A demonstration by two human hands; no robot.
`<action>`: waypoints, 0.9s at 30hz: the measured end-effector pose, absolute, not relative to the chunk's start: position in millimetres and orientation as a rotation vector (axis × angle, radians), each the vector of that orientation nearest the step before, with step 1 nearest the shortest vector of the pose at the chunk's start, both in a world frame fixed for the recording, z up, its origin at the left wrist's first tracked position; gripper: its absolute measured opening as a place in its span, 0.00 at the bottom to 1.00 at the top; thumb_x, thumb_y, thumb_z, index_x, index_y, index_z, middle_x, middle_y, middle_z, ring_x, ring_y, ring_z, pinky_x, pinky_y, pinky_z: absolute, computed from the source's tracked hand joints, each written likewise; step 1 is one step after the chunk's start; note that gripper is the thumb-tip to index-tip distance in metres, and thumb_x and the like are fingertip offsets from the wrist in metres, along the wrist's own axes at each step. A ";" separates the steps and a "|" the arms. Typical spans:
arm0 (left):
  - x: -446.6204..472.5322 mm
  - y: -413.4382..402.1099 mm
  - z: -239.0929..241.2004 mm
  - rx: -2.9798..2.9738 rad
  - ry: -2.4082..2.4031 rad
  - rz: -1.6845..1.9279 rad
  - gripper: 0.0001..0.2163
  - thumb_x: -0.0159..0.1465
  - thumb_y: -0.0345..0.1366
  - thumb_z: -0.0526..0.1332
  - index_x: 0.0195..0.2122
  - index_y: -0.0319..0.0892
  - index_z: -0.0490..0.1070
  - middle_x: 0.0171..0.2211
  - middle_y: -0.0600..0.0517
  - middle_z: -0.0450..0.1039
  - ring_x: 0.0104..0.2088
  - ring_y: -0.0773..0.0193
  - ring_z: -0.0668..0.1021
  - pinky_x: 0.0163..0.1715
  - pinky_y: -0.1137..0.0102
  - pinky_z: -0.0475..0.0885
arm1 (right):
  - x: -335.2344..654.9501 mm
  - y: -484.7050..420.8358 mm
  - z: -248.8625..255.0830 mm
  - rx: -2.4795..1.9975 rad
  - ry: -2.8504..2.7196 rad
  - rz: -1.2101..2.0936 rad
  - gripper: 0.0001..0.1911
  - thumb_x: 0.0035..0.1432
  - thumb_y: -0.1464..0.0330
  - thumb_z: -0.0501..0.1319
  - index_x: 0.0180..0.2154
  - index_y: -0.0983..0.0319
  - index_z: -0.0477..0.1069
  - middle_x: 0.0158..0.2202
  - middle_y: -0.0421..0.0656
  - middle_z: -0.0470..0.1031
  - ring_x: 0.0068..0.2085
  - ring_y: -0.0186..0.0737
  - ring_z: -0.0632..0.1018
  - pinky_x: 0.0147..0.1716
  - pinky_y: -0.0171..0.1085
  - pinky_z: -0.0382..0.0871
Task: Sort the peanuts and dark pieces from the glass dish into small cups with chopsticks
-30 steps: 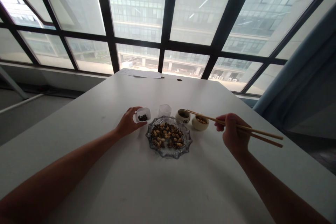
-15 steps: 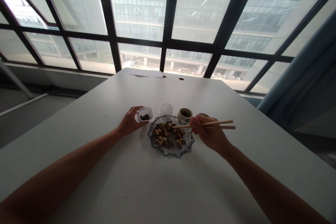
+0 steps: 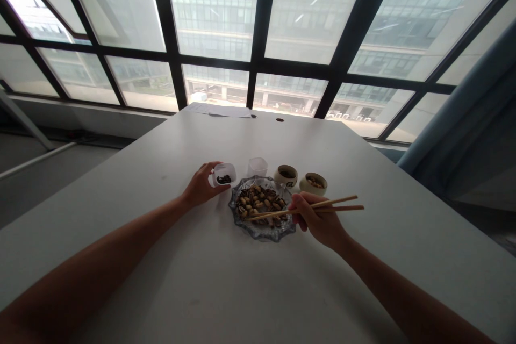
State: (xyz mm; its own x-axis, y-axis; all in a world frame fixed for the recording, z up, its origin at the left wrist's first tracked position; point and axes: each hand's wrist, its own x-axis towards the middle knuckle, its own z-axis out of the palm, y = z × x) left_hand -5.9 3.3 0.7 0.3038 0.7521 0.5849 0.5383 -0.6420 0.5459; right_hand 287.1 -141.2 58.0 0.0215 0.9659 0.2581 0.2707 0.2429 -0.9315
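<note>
My left hand (image 3: 204, 185) is closed around the side of a small clear plastic cup (image 3: 224, 169) with dark seed-like pieces in its bottom. In my right hand (image 3: 316, 217) is a pair of wooden chopsticks (image 3: 336, 207). Their tips lie low over the left front part of a scalloped glass bowl (image 3: 264, 235), among the mixed nuts and striped seeds (image 3: 260, 201) in it. Whether the tips pinch a piece I cannot tell. The bowl stands between my hands.
Behind the bowl stand a second clear plastic cup (image 3: 257, 166), a cream cup with dark contents (image 3: 286, 174) and another cream cup holding light brown pieces (image 3: 313, 183). Papers (image 3: 220, 111) lie at the far edge of the white table (image 3: 226, 285). A blue curtain (image 3: 455, 113) hangs at right.
My right hand has moved down towards me, and the chopstick tips have gone from the bowl's middle to its left front. The right cream cup now shows fully. My left hand stays on its cup.
</note>
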 end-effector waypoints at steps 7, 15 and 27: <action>-5.8 4.3 -0.9 2.331 1.171 1.269 0.29 0.53 0.48 0.70 0.54 0.42 0.68 0.50 0.43 0.75 0.48 0.52 0.78 0.47 0.58 0.77 | 295.8 -137.1 51.0 -1.241 -1.408 0.656 0.26 0.60 0.46 0.60 0.26 0.62 0.74 0.16 0.40 0.72 0.14 0.30 0.67 0.11 0.30 0.58; -5.1 3.1 -0.1 2.297 1.201 1.252 0.29 0.53 0.49 0.70 0.53 0.42 0.68 0.50 0.43 0.75 0.48 0.52 0.78 0.48 0.57 0.76 | 313.4 -126.2 52.0 -1.244 -1.371 0.391 0.22 0.63 0.50 0.60 0.31 0.61 0.74 0.22 0.41 0.75 0.18 0.31 0.71 0.16 0.32 0.63; -5.8 4.6 1.5 2.218 1.256 1.260 0.30 0.52 0.50 0.70 0.52 0.42 0.68 0.47 0.44 0.77 0.45 0.54 0.79 0.45 0.59 0.77 | 318.8 -117.1 65.7 -1.269 -1.226 0.555 0.29 0.54 0.42 0.63 0.26 0.63 0.74 0.17 0.42 0.74 0.14 0.33 0.71 0.12 0.32 0.62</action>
